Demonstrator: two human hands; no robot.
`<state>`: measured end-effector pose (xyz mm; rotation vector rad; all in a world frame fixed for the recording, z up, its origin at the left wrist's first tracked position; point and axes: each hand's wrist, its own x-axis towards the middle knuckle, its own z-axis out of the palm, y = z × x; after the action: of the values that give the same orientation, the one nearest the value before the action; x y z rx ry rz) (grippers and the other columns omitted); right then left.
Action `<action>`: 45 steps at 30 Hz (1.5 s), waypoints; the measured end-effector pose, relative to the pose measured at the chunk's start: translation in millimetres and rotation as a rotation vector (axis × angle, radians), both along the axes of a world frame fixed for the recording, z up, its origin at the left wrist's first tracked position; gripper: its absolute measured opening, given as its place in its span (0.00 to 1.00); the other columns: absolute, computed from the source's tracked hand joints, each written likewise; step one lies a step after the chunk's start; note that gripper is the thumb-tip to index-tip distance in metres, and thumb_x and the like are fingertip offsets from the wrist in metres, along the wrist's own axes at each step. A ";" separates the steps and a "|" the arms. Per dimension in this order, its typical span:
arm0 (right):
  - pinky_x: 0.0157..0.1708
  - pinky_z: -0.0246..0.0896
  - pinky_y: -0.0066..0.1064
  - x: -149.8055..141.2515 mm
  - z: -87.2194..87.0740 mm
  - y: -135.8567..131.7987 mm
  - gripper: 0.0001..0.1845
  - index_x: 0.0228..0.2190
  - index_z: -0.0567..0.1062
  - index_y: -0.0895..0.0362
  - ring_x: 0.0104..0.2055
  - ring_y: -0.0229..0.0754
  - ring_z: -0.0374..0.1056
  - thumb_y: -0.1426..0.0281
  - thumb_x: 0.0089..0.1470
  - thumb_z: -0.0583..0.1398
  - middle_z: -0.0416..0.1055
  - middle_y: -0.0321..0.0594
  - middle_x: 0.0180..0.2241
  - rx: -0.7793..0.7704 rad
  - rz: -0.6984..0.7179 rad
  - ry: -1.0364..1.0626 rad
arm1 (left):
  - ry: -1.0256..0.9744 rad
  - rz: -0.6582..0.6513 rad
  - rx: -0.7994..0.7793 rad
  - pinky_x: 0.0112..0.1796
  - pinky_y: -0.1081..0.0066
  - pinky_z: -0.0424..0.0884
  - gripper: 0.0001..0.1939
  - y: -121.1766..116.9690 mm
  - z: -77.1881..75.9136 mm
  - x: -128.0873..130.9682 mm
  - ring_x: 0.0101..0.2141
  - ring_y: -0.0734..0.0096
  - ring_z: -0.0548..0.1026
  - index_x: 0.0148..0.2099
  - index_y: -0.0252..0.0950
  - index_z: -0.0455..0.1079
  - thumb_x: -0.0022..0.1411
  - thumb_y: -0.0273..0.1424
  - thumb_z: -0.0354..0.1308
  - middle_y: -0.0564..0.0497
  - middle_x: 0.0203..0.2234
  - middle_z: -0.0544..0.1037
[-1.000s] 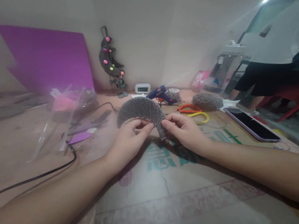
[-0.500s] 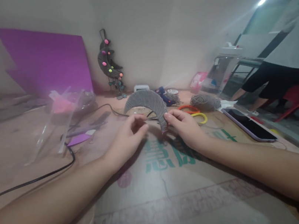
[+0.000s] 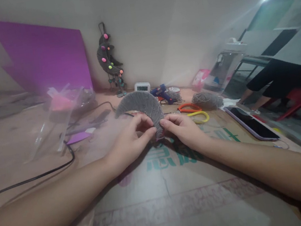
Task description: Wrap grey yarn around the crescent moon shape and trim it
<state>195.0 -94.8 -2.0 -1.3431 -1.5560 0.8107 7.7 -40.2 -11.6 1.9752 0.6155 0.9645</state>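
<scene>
Grey yarn-wrapped crescent between two hands

The flat crescent wrapped in grey yarn point(image 3: 139, 101) is raised above the counter point(image 3: 9, 149), its narrow end pointing down. The right hand point(image 3: 185, 130) pinches its outer edge near that end between thumb and fingers. The left hand point(image 3: 130, 137) is nearly closed at the inner edge opposite; whether it grips or merely touches, I cannot tell. Beneath lies a flat printed board with green lettering point(image 3: 132, 221). Just behind the crescent are a white digital clock point(image 3: 142, 87) and a blue glue gun point(image 3: 168, 96). Near the right hand are orange and yellow looped handles point(image 3: 206, 115), then a grey yarn ball point(image 3: 207, 100) and a dark-screened phone with a lilac edge point(image 3: 251, 123). A dark moon ornament with coloured dots point(image 3: 105, 57) stands against the pale wall point(image 3: 151, 44), beside a large purple sheet point(image 3: 51, 56).
</scene>
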 end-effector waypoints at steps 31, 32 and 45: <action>0.09 0.48 0.19 -2.0 -0.3 0.1 0.21 0.43 0.63 0.53 0.11 0.25 0.56 0.65 0.49 0.65 0.73 0.28 0.29 -0.230 0.183 0.247 | 0.075 0.055 0.029 0.38 0.71 0.70 0.06 1.0 0.4 -1.7 0.35 0.71 0.75 0.41 0.38 0.69 0.64 0.30 0.52 0.54 0.33 0.77; 0.09 0.50 0.19 -2.9 -0.4 0.5 0.23 0.43 0.63 0.53 0.11 0.25 0.56 0.67 0.48 0.65 0.72 0.27 0.29 -0.236 0.184 0.258 | 0.070 0.052 0.017 0.38 0.70 0.70 0.06 1.1 0.0 -1.4 0.35 0.71 0.75 0.41 0.38 0.69 0.64 0.30 0.52 0.54 0.33 0.77; 0.22 0.60 0.25 0.0 -4.4 2.5 0.16 0.42 0.66 0.55 0.21 0.31 0.62 0.68 0.52 0.62 0.66 0.27 0.22 -0.143 0.164 0.245 | 0.031 -0.027 -0.090 0.40 0.68 0.69 0.08 3.0 -6.2 1.0 0.36 0.71 0.74 0.41 0.38 0.66 0.59 0.24 0.51 0.54 0.34 0.75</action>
<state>195.0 -92.2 -6.5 -1.1756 -1.4480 1.1621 8.7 -37.2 -17.8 1.9170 0.6369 0.8763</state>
